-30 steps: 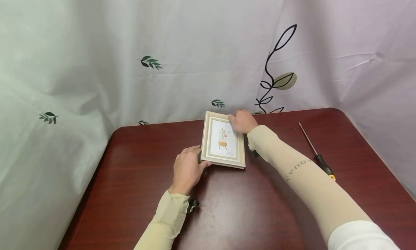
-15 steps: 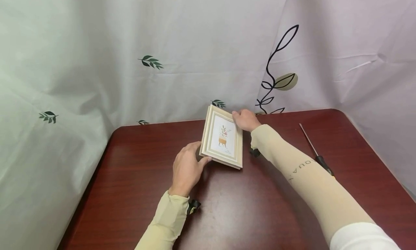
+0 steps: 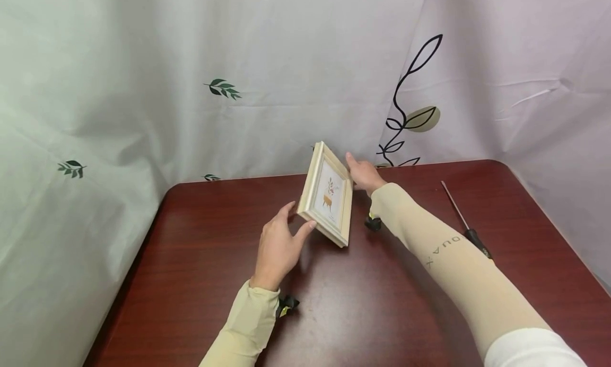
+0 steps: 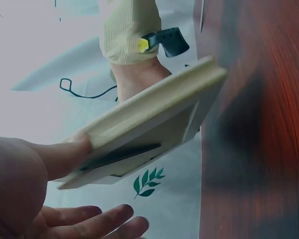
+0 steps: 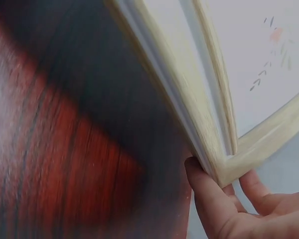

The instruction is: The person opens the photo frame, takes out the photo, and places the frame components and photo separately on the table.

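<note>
A cream picture frame (image 3: pixel 329 197) with a potted-plant print stands tilted over the table, its left side raised. In the left wrist view, the underside of the frame (image 4: pixel 154 134) shows a dark strip. My left hand (image 3: pixel 279 245) is at the lower-left corner. Its thumb (image 4: pixel 72 152) touches the frame's edge, while several straight fingers (image 4: pixel 104 224) spread apart from it. My right hand (image 3: pixel 365 173) is at the right edge with its thumb lifted off. In the right wrist view, its fingers (image 5: pixel 209 196) touch a corner from the side and behind, partly hidden.
A screwdriver (image 3: pixel 463 218) with a black and yellow handle lies at the right of the dark red table (image 3: pixel 200 261), partly behind my right forearm. A pale curtain (image 3: pixel 267 64) with leaf prints hangs along the far edge.
The picture frame has gone from nearly flat to steeply tilted, its left side rising. My right thumb has come off its front. My left fingers have spread away from it.
</note>
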The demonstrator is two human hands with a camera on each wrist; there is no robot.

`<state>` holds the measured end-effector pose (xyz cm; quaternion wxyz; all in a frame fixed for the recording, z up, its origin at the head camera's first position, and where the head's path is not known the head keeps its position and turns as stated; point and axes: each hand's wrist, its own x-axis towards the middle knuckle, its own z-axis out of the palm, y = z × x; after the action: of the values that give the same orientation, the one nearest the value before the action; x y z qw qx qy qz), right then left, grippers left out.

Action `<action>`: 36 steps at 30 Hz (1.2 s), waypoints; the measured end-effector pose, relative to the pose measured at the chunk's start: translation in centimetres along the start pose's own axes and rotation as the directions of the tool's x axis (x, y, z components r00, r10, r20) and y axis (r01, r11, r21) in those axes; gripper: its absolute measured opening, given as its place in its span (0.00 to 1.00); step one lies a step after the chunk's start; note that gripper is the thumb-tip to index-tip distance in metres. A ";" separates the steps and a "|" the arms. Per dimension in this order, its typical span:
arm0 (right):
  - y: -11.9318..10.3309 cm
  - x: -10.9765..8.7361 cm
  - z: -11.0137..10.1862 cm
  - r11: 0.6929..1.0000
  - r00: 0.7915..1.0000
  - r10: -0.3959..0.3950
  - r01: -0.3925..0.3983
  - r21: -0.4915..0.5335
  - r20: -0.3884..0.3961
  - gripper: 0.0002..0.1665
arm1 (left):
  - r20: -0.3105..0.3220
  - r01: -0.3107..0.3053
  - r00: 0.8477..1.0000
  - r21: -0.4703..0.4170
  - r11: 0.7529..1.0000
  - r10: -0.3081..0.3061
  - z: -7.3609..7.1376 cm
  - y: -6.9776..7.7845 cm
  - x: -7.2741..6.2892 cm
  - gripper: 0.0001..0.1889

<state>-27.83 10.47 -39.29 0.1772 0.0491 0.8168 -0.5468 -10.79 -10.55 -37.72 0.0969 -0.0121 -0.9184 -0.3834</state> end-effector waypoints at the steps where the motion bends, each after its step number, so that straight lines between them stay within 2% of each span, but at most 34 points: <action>1: 0.0 -0.1 0.0 0.999 1.000 0.000 0.000 0.034 0.004 0.46 | 0.012 0.007 1.000 -0.011 1.000 -0.006 0.1 0.0 0.0 0.35; 8: -0.2 -0.1 0.3 0.989 0.999 -0.009 0.004 0.148 0.035 0.47 | 0.120 0.042 0.992 -0.078 0.996 -0.032 0.9 0.1 -0.3 0.36; 13: -0.1 0.2 0.5 0.967 0.998 0.015 -0.030 0.253 0.059 0.47 | 0.184 0.056 0.982 -0.101 0.993 -0.037 1.6 -0.2 -0.2 0.40; 19: -0.3 0.3 0.7 0.932 0.999 0.041 -0.049 0.359 0.031 0.41 | 0.248 0.075 0.968 -0.129 0.989 -0.042 2.1 -0.3 0.0 0.40; 24: -0.3 0.2 0.7 0.915 0.999 0.034 -0.035 0.402 0.010 0.35 | 0.306 0.075 0.952 -0.160 0.984 -0.022 2.3 -0.5 0.1 0.39; 28: -0.3 0.3 0.8 0.903 1.000 0.019 -0.024 0.429 0.017 0.36 | 0.351 0.110 0.936 -0.247 0.963 -0.017 2.5 -0.6 0.2 0.38; 32: -0.2 0.3 0.9 0.891 1.000 0.006 -0.017 0.454 0.025 0.36 | 0.396 0.153 0.918 -0.339 0.928 -0.006 2.6 -0.7 0.3 0.37; 36: -0.3 0.1 1.1 0.879 0.999 -0.002 -0.014 0.477 0.033 0.34 | 0.421 0.192 0.907 -0.395 0.899 -0.009 2.7 -0.7 0.3 0.38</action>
<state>-27.75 9.30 -39.47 0.1744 0.0847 0.6538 -0.7314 -11.64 -9.13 -40.01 -0.1225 -0.0646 -0.8109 -0.5686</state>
